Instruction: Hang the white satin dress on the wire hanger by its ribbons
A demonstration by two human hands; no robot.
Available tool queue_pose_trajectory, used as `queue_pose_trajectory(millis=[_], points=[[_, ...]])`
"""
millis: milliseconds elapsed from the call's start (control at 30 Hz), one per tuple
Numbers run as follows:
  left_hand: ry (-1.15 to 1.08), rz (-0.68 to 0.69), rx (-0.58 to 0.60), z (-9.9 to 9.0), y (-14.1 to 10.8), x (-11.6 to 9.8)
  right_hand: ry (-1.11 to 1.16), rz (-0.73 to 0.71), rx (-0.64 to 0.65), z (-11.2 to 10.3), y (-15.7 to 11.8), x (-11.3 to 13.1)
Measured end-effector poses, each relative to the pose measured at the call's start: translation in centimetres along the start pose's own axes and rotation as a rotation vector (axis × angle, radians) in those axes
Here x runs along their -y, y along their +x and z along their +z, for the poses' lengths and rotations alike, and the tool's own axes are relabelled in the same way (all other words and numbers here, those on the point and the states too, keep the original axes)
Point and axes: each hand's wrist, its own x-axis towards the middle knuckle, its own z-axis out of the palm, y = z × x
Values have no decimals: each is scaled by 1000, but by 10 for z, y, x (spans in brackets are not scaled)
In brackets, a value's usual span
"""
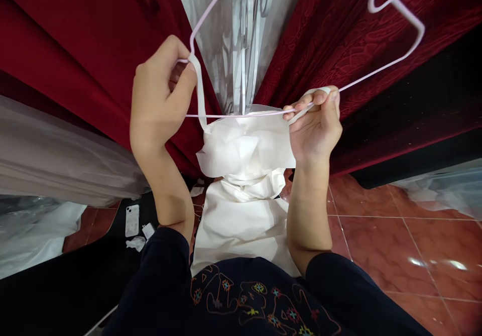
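Note:
A pale pink clothes hanger (376,71) is raised in front of me, tilted, with its top out of view. My left hand (154,100) is closed at the hanger's left shoulder, pinching a white strap (201,90) against it. Fingers of my right hand (314,132) are closed on another white strap (301,117), beside the hanger's lower bar. Both straps lead down to a white garment (244,147) with sheer, ruffled fabric, hanging behind the bar. Its smooth white lower part (241,230) falls toward my lap.
Dark red drapes (161,34) hang on the left, and patterned red fabric (339,34) on the right. Grey-white shiny material (218,39) stands between them. A white phone (132,220) and a charger plug (148,231) lie on a black surface (75,270). Red tiles (376,240) cover the floor.

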Motion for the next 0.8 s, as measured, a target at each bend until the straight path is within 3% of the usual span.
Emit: queue_pose_trajectory(millis=[167, 300, 433, 567, 667, 800], points=[[-58, 21, 16, 4, -11, 26, 18, -21, 9, 1, 0, 1], [-343, 120, -76, 5, -37, 48, 100, 32, 55, 10, -9, -5], [-468, 82, 47, 15, -59, 54, 167, 51, 56, 19, -15, -6], [-413, 115, 69, 17, -55, 52, 115, 95, 65, 16, -10, 2], [-336, 130, 86, 9, -48, 53, 6, 71, -62, 0, 1, 9], [-320, 128, 112, 1, -42, 56, -41, -72, -394, -31, 21, 29]])
